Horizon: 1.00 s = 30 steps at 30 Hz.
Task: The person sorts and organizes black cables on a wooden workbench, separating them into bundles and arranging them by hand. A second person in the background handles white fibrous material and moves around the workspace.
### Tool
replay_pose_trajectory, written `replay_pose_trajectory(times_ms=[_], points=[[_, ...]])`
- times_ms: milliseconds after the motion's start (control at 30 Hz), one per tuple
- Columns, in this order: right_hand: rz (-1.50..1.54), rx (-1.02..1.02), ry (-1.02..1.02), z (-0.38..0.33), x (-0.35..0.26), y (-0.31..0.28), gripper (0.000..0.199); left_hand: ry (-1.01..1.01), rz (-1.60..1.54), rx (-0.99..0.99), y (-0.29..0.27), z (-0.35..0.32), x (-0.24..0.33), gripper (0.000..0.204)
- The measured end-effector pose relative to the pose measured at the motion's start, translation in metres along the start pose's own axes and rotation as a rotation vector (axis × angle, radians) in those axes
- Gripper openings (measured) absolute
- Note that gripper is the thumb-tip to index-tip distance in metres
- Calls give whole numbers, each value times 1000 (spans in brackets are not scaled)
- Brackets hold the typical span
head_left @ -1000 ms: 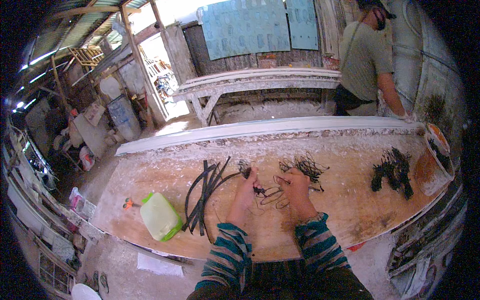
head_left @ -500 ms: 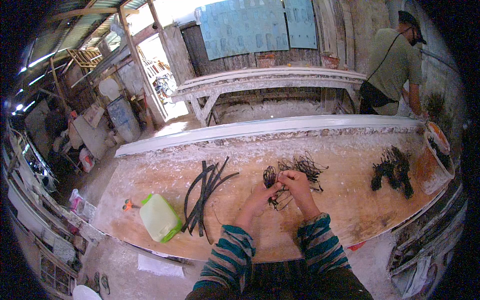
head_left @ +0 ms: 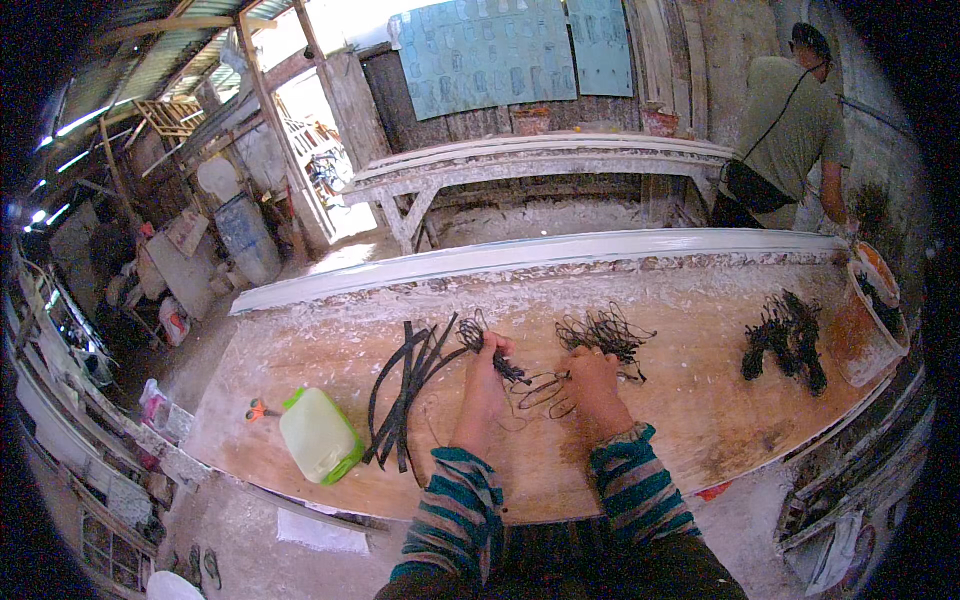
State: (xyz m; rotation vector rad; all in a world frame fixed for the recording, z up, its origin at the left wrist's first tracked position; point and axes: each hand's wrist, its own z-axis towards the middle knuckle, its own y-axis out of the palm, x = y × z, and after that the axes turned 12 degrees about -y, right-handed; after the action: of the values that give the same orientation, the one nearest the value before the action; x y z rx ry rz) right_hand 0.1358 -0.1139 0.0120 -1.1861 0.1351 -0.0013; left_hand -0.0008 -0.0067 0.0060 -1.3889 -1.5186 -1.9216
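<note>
My left hand (head_left: 483, 372) is closed around a bundle of thin black looped cord (head_left: 472, 329), its loops sticking out above the fingers and its tail hanging to the right. My right hand (head_left: 594, 384) is closed, its fingertips at loose loops of thin black cord (head_left: 541, 396) that trail toward the left hand. Just beyond the right hand lies a tangled pile of black cord (head_left: 612, 333). Several flat black strips (head_left: 403, 390) lie crossed on the board left of my left hand.
The wooden tabletop (head_left: 680, 440) holds a green-lidded pale container (head_left: 321, 436), orange-handled scissors (head_left: 258, 410) and, at right, dark knotted bundles (head_left: 785, 340) beside a tilted bucket (head_left: 868, 335). A long white moulding (head_left: 540, 256) edges the far side. A person (head_left: 790, 130) stands back right.
My hands have drawn apart. The left hand has moved left with the black cord bundle, and loose loops now stretch between the hands. The person at the back has shifted slightly.
</note>
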Motion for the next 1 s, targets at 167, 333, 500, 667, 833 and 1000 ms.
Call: replay_pose_trajectory(times_ms=[167,333,500,667,833,1000], points=[[38,-40,20,-4,0,-3,19,-70,-215,-16,3,-2,5,27],[25,-82,16,-1,3,2,18,-89,-303,-130,-5,0,4,24],[6,-62,26,-2,2,2,14,-121,-322,-74,-3,-4,8,27],[-61,-81,38,-1,4,7,13,-129,-334,-107,-6,-2,7,23],[-18,-24,39,-1,8,12,8,-142,-274,-54,-3,-3,7,30],[-12,-10,41,-2,4,9,4,-151,-279,-59,-3,-3,6,31]])
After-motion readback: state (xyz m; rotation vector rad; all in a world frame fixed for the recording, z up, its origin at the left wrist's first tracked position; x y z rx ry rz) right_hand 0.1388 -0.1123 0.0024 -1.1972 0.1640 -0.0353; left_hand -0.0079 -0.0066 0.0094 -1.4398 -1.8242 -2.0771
